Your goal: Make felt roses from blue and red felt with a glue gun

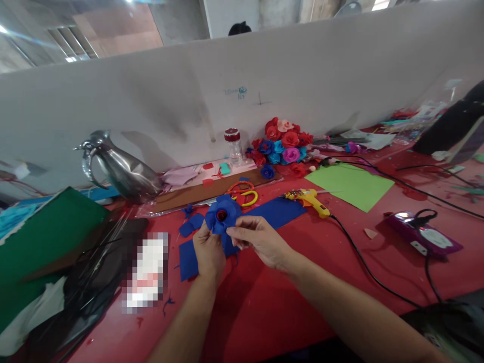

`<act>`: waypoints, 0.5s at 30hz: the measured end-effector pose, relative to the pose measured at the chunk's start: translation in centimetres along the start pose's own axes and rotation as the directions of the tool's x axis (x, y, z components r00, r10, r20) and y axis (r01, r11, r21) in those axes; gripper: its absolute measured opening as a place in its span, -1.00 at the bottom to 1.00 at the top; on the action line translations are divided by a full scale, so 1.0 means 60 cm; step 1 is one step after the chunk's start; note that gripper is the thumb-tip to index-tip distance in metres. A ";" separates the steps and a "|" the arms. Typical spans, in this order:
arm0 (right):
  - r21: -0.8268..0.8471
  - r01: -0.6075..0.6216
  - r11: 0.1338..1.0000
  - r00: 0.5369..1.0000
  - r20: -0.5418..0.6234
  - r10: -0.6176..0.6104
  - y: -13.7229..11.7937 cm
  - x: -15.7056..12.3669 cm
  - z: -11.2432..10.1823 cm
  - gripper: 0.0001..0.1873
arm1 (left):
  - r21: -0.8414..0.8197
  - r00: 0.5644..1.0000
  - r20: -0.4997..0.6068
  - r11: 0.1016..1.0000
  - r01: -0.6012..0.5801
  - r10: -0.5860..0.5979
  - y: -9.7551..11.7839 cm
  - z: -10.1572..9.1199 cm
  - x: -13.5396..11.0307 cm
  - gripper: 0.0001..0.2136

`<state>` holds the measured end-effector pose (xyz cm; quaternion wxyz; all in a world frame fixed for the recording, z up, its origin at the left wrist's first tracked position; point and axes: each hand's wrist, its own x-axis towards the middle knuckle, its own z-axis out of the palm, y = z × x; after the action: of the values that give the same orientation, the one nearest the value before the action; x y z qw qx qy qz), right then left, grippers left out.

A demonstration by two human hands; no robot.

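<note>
A blue paper flower (224, 207) with a dark red centre is held up over the table between my two hands. My left hand (208, 249) grips it from below, fingers closed under the bloom. At its right edge, my right hand (259, 239) pinches a petal between thumb and fingers. Beneath and behind the flower lie blue paper sheets (282, 213) and cut blue petals (191, 225). Scissors with red and yellow handles (249, 198) rest just behind it. To the right of my hands, a yellow glue gun (312, 200) lies on its side near the blue sheet.
Finished paper roses (287, 143) are heaped by the wall. A glass jar (234, 148), a steel jug (117, 166) and a brown strip (212, 192) stand or lie at the back. Green paper (351, 186), a purple power strip (423, 234) and black cables occupy the right.
</note>
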<state>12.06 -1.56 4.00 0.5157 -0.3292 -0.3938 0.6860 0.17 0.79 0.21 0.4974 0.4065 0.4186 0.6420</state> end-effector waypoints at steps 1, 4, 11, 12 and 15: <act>0.002 0.005 1.000 1.000 0.002 -0.005 0.001 0.000 0.000 -0.69 | -0.005 1.000 -0.001 1.000 -0.005 0.005 0.000 0.001 0.000 -0.83; 0.018 -0.003 1.000 1.000 0.015 0.003 0.003 0.000 0.000 -0.71 | -0.038 1.000 0.031 0.999 0.005 -0.004 -0.002 0.004 0.001 -0.84; 0.084 -0.007 0.996 1.000 -0.007 0.008 0.003 0.005 -0.004 -0.77 | -0.143 0.989 0.087 0.981 0.128 -0.117 0.006 0.015 0.008 -0.86; 0.070 0.000 0.998 1.000 -0.014 0.001 0.004 0.007 -0.005 -0.78 | -0.158 0.985 0.085 0.974 0.163 -0.151 0.007 0.017 0.009 -0.85; 0.051 0.005 0.999 1.000 -0.027 -0.004 0.007 0.009 -0.008 -0.79 | -0.214 0.970 0.056 0.946 0.245 -0.238 0.009 0.020 0.013 -0.83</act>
<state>12.15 -0.99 3.36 0.5308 -0.3243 -0.3697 0.6902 0.97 1.61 1.19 0.6200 0.3040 0.3844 0.6127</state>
